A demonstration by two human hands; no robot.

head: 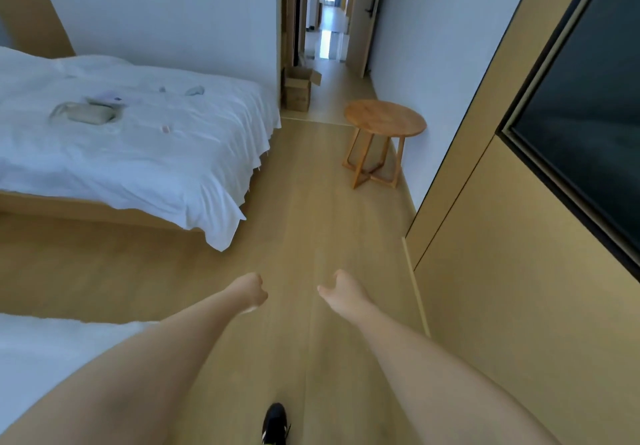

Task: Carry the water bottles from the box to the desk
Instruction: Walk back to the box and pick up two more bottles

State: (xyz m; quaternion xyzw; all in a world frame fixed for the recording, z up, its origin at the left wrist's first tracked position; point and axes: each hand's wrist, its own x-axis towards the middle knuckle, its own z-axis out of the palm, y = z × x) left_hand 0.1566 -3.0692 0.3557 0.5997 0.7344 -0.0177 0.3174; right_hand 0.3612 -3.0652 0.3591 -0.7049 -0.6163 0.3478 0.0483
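An open cardboard box (298,88) stands on the floor far ahead, by the wall corner at the start of the hallway. Its contents are hidden from here, and no water bottle or desk is in view. Both my arms reach forward over the wooden floor. My left hand (250,291) has its fingers curled in and holds nothing. My right hand (341,289) is loosely open with the fingers apart, also holding nothing. Both hands are several steps short of the box.
A bed (145,140) with a white sheet and small items fills the left. A round wooden side table (385,116) stands against the right wall. A wood-panelled cabinet (512,271) with dark glass juts out on the right. My black shoe (275,422) is below.
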